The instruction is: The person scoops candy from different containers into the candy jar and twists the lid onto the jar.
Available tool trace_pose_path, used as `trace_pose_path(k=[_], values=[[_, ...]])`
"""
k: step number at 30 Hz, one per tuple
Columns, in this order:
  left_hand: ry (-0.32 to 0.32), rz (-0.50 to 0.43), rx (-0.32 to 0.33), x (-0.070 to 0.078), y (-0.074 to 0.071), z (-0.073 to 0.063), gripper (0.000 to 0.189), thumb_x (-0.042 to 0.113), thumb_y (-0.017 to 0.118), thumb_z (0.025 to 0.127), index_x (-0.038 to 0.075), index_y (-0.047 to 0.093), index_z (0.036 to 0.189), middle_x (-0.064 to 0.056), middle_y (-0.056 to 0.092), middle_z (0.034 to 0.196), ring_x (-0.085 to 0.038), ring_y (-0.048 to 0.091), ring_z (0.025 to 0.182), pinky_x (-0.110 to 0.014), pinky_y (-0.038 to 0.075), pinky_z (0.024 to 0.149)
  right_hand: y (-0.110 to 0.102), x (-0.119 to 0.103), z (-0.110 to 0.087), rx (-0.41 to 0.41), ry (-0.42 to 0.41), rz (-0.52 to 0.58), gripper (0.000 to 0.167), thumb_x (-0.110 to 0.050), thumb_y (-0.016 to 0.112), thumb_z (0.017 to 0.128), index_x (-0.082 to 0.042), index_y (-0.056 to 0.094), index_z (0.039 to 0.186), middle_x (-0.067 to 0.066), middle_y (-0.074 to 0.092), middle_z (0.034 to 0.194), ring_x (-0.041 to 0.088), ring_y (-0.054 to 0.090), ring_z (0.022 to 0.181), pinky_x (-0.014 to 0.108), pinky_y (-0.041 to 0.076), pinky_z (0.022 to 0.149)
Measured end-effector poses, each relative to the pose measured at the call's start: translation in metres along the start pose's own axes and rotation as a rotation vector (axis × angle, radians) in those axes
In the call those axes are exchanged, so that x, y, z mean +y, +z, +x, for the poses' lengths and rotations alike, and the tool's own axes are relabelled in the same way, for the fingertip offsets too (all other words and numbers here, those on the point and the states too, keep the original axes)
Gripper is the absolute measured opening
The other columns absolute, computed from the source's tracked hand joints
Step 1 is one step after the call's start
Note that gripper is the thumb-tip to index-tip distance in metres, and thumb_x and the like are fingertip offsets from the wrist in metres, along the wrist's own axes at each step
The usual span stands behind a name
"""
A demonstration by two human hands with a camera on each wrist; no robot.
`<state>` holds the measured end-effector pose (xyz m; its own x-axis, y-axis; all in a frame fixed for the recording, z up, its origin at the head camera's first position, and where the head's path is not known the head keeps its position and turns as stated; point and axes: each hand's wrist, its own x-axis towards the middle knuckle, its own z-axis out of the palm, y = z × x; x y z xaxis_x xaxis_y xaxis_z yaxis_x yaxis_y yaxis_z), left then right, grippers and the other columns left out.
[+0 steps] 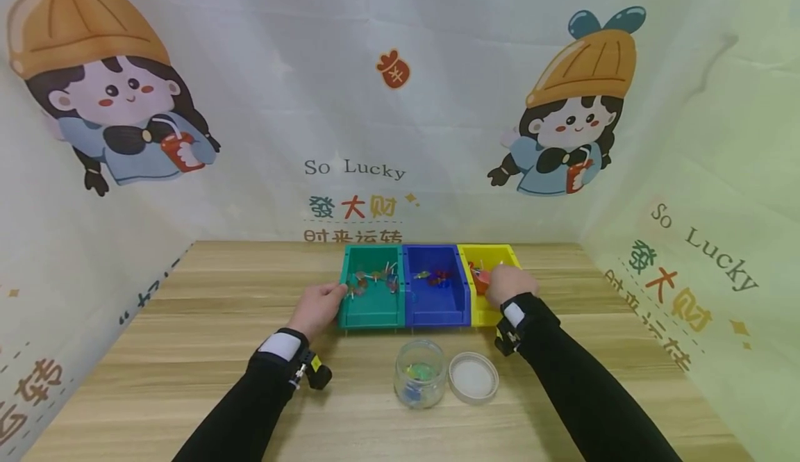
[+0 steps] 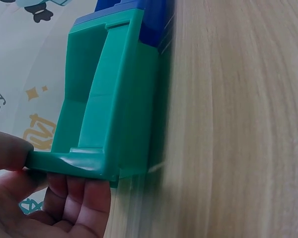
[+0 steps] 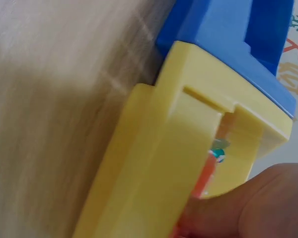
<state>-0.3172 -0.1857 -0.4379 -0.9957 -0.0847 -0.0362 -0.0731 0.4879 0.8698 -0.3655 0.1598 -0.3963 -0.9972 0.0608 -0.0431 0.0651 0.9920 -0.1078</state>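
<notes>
Three joined plastic bins stand side by side on the table: a green bin [image 1: 373,319], a blue bin [image 1: 437,315] and a yellow bin [image 1: 484,316]. My left hand [image 1: 317,310] grips the green bin's left wall, thumb on the rim and fingers curled against the outside. Small wrapped candies with white sticks [image 1: 375,276] lie in the green bin, and red and yellow ones [image 1: 437,278] in the blue bin. My right hand [image 1: 511,285] reaches down into the yellow bin, right beside an orange-red piece [image 3: 205,174]. Its fingertips are hidden, and I cannot tell whether they pinch anything.
In front of the bins stands a clear glass jar [image 1: 420,378] with green, yellow and blue pieces inside. A round white-rimmed lid [image 1: 473,377] lies just right of it. A printed curtain [image 1: 450,101] hangs behind and at both sides of the wooden table [image 1: 250,267].
</notes>
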Motion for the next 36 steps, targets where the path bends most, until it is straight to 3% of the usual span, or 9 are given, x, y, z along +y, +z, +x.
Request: trace_pose_path(k=[2,8,14,21,25,36], values=[[0.001,0.005,-0.001,0.0,0.0,0.0,0.045,0.028,0.05,0.115,-0.002,0.071,0.141,-0.021,0.072,0.133,-0.029,0.065,0.115,-0.039,0.056,0.094,0.002,0.001,0.0,-0.008,-0.002,-0.002,0.024,-0.02,0.072,0.101,0.004,0.076,0.104,0.014,0.067,0.086,0.032,0.063,0.076,0.035,0.051,0.065],[-0.007,-0.012,-0.016,0.0,0.0,-0.002,0.047,0.028,0.049,0.115,0.0,0.064,0.15,-0.024,0.068,0.146,-0.034,0.065,0.128,-0.048,0.058,0.104,0.005,0.005,0.002,0.007,-0.011,0.01,0.025,-0.019,0.072,0.101,0.005,0.076,0.106,0.015,0.068,0.086,0.032,0.063,0.076,0.035,0.05,0.065],[-0.016,-0.019,-0.018,-0.001,0.0,-0.001,0.047,0.029,0.05,0.115,0.0,0.067,0.147,-0.022,0.07,0.14,-0.029,0.066,0.117,-0.036,0.058,0.09,0.005,0.008,-0.001,0.022,-0.009,0.024,0.024,-0.017,0.069,0.101,0.006,0.075,0.105,0.015,0.067,0.084,0.031,0.064,0.074,0.036,0.051,0.063],[-0.006,-0.029,-0.011,0.002,0.001,-0.001,0.048,0.027,0.049,0.115,0.0,0.063,0.151,-0.024,0.067,0.147,-0.034,0.065,0.129,-0.048,0.059,0.105,0.001,0.011,-0.005,0.06,-0.002,0.067,0.025,-0.019,0.07,0.099,0.005,0.074,0.105,0.015,0.068,0.085,0.031,0.064,0.074,0.037,0.052,0.062],[-0.008,-0.019,-0.004,0.002,0.001,-0.003,0.048,0.027,0.049,0.115,0.0,0.062,0.152,-0.024,0.064,0.152,-0.037,0.061,0.14,-0.053,0.055,0.113,-0.004,0.015,-0.009,0.079,-0.001,0.092,0.019,-0.015,0.069,0.097,0.003,0.074,0.096,0.015,0.067,0.083,0.03,0.063,0.073,0.037,0.051,0.06],[0.007,-0.006,-0.003,0.0,0.002,-0.001,0.047,0.026,0.049,0.115,0.0,0.064,0.15,-0.024,0.067,0.147,-0.035,0.064,0.132,-0.05,0.058,0.107,-0.015,0.024,-0.029,0.112,0.035,0.193,0.03,-0.018,0.07,0.1,-0.003,0.061,0.076,0.005,0.051,0.069,0.022,0.055,0.062,0.028,0.037,0.054]])
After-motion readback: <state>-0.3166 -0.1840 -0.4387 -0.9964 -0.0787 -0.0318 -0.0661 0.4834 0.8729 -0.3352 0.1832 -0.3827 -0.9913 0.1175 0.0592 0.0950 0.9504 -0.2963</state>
